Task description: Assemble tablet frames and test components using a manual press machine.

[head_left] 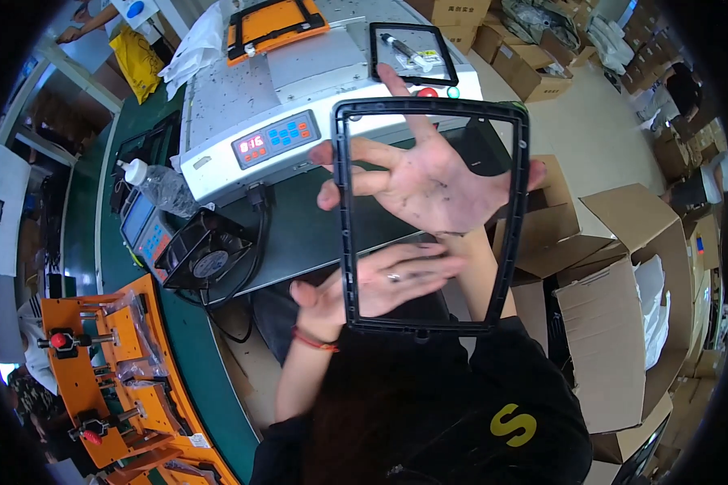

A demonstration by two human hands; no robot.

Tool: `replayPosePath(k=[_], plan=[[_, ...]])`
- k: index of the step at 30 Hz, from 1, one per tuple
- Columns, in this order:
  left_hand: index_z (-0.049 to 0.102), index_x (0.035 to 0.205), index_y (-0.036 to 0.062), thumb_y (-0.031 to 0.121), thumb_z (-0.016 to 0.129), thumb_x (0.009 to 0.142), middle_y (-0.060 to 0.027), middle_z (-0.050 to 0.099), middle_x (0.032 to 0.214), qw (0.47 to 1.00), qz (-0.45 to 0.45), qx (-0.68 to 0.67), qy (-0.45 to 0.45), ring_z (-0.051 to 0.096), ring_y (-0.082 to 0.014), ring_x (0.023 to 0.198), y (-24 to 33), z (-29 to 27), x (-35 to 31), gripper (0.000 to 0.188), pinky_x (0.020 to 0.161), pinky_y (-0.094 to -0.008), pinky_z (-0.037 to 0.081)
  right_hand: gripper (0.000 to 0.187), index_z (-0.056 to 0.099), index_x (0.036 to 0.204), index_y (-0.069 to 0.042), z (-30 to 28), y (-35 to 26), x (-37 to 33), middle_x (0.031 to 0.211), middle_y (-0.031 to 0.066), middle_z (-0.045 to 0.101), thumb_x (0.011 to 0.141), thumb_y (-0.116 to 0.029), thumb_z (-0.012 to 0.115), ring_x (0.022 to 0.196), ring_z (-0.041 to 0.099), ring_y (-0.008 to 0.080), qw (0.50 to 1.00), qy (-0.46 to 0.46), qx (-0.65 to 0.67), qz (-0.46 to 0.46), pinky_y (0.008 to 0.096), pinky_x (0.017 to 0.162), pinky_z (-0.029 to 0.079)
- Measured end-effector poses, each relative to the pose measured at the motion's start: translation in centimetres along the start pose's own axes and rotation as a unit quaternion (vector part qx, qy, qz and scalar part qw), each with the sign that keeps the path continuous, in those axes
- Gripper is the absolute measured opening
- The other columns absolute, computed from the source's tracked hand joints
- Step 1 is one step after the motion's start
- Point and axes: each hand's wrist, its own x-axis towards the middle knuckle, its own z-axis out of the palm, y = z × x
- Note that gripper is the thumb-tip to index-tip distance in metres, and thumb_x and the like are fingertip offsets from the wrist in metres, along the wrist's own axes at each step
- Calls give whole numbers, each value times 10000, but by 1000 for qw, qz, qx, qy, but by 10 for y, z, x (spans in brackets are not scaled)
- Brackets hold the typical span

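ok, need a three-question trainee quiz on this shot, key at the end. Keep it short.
1. Which hand spans the black frame from side to side? A: left. B: right.
2. True or false: the left hand wears a ring.
3. Fill in: the clear bottle beside the white machine has a ____ cap.

Key: 1 B, the right hand; 2 true; 3 white.

Is a hollow, black rectangular frame (433, 106). Spans the right hand (441, 182), held between thumb (537, 173) and fingertips (328, 194).
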Motion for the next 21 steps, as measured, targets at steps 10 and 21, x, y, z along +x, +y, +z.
replayPosePath(k=[10, 21], plan=[[4, 1395, -61, 756, 730, 302, -268, 259, 1362, 951, 88, -214, -203, 288, -435, 1273, -39, -9, 36, 1546, 1053, -485, 264, 1016, 41, 1442, -197, 2, 7, -35, 1296, 342, 358, 706, -771, 443, 1145, 445, 470, 990, 103, -73, 61, 538, 981, 308], [205, 1388, -10, 187, 278, 966, -263, 418, 1256, 975, 146, -88, 144, 413, -464, 1166, -7, -16, -63, 471, 1019, -531, 332, 601, 531, 1216, -145, -17, -49, -147, 1272, 234, 439, 708, -411, 710, 1159, 416, 369, 166, 348, -902, 196, 444, 942, 366]])
